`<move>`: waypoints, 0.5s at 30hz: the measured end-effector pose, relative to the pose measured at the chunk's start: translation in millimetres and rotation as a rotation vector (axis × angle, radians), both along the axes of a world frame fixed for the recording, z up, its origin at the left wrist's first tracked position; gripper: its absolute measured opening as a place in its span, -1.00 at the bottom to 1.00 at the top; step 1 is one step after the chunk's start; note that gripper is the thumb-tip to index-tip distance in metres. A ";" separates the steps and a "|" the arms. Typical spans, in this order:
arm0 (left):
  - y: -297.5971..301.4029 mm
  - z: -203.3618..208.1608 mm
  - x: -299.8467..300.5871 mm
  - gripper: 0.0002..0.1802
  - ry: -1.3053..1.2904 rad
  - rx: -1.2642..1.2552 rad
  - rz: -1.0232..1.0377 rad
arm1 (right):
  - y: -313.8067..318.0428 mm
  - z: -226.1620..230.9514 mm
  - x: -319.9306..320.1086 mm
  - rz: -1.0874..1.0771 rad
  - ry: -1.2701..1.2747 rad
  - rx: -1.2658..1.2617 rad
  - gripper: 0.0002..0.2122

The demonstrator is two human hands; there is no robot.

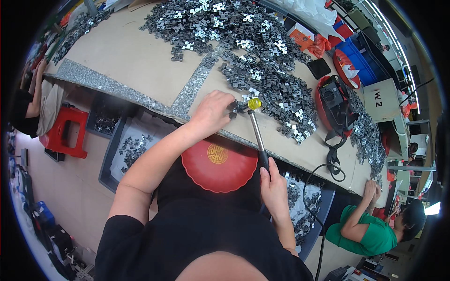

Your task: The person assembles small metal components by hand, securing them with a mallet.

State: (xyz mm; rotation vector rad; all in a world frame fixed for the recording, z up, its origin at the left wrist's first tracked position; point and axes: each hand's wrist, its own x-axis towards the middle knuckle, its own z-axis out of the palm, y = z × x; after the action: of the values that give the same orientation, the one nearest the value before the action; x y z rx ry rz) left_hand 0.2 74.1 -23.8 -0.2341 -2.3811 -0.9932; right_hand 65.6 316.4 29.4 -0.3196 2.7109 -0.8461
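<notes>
My right hand [274, 188] is wrapped round the black grip of a small hammer [256, 129] with a silver shaft and a yellow, rounded head. The hammer's head is over the table edge, close beside my left hand [213, 112]. Closed fingers of the left hand pinch small dark metal parts [232, 110] at the table's edge; how many is hidden. Whether the hammer touches them, I cannot tell. A large pile of flat, notched metal pieces [267, 70] spreads over the table beyond both hands. On my lap rests a red scalloped tray [220, 175] with a gold emblem.
Grey bins [108, 171] of metal pieces stand beneath the table [136, 56]. To the right lie a black device with a cable [333, 96] and a dark pad [319, 69]. A person in green [363, 232] works at right, another person [33, 103] at left near a red stool [68, 133].
</notes>
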 end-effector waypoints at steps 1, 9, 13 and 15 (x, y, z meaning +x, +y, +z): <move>-1.2 -1.1 -1.5 -0.64 -0.072 -0.024 -0.048 | 0.5 -0.2 -0.7 0.001 0.002 -0.001 -0.65; 5.6 7.7 12.7 -0.63 -0.191 -0.003 -0.007 | 1.2 4.0 3.1 -0.040 -0.051 -0.158 -0.64; 6.6 11.5 13.4 -0.56 -0.221 -0.008 0.003 | -2.9 3.3 5.7 -0.012 -0.069 -0.004 -0.63; 6.0 6.7 11.5 -0.51 -0.217 0.005 0.007 | -2.9 2.8 6.0 -0.007 -0.059 -0.011 -0.64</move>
State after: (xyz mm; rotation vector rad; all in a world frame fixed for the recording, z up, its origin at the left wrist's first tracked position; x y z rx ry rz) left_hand 11.7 80.1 -17.0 -0.1209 -2.5713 -1.0686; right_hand 71.6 313.5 32.2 -0.2833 2.6550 -0.8587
